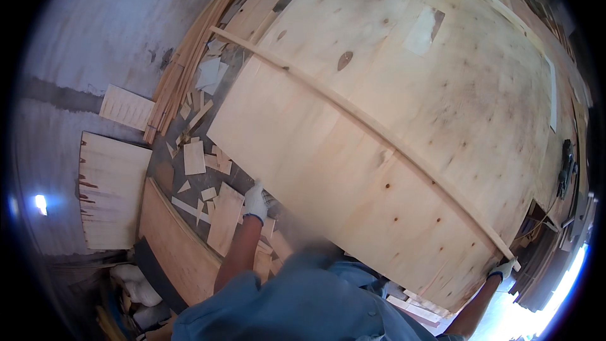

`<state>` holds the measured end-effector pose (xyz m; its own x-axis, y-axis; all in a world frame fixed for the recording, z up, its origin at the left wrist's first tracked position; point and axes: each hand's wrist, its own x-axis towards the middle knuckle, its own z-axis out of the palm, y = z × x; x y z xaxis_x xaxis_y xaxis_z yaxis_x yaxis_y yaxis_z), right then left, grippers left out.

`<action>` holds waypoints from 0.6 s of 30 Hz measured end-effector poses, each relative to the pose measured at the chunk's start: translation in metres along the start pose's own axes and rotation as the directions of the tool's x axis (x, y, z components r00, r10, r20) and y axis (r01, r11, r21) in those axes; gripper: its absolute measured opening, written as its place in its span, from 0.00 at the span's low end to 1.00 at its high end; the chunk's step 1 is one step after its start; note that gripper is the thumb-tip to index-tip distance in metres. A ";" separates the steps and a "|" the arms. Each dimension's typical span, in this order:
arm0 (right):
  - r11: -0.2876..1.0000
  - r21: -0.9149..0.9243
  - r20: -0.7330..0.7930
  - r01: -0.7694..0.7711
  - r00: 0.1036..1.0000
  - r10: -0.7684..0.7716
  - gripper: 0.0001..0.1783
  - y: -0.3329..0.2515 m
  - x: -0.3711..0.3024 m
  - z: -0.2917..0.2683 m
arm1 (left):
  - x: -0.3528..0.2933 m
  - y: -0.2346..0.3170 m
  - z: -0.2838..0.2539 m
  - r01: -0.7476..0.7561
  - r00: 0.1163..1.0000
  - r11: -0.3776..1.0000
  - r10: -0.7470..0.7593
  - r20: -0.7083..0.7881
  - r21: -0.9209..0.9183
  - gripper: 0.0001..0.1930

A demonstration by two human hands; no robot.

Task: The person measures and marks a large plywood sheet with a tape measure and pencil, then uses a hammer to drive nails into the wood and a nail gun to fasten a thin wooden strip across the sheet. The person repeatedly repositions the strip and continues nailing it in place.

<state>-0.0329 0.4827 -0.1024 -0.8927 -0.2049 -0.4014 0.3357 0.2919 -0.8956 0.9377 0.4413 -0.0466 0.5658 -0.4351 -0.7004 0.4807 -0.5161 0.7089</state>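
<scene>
A large pale plywood sheet (328,145) with knots and patches spreads before me. Across it, from far left to near right, lies a long thin wooden strip (360,112). My left hand (255,202), in a white glove with a dark blue cuff, is at the sheet's near left edge; its fingers are too unclear to tell whether they grip. At the near right corner, my right hand (503,270), also gloved, is closed round the near end of the strip, beside the sheet's edge. Its fingertips are partly hidden.
Wood offcuts (194,156) litter the floor to the left. Long battens (180,82) run along the left wall, where a pale board (112,189) leans. A curved plywood panel (173,240) stands near left. A dark tool (566,167) sits at the far right beside stacked boards.
</scene>
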 end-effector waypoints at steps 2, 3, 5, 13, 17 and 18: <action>0.998 0.055 0.005 0.030 1.000 -0.030 0.39 0.005 0.001 0.000 | 0.005 0.003 -0.004 0.034 0.999 0.998 -0.034 0.000 0.061 0.25; 0.999 0.030 -0.020 0.030 0.999 -0.030 0.38 0.006 0.004 0.004 | 0.006 0.003 -0.007 0.035 0.999 0.998 -0.036 0.016 0.044 0.26; 1.000 -0.005 -0.069 0.013 0.998 -0.013 0.38 0.002 0.004 0.008 | 0.005 -0.001 -0.012 0.042 0.998 0.999 -0.043 0.049 0.010 0.28; 0.999 -0.005 -0.088 -0.039 0.995 0.038 0.40 0.028 -0.039 -0.051 | -0.018 -0.026 -0.093 0.105 0.993 0.994 -0.103 0.056 -0.034 0.26; 0.999 0.000 -0.078 -0.042 0.996 0.042 0.42 0.051 -0.073 -0.109 | -0.036 -0.018 -0.101 0.124 0.991 0.966 -0.130 0.013 0.225 0.26; 0.995 0.089 0.070 -0.048 0.997 0.042 0.45 0.058 -0.065 -0.112 | -0.034 -0.019 -0.098 0.100 0.995 0.968 -0.103 0.002 0.232 0.26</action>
<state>0.0111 0.6179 -0.1062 -0.8545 -0.2573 -0.4513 0.4039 0.2172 -0.8886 0.9749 0.5383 -0.0283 0.5120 -0.3812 -0.7698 0.3665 -0.7136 0.5971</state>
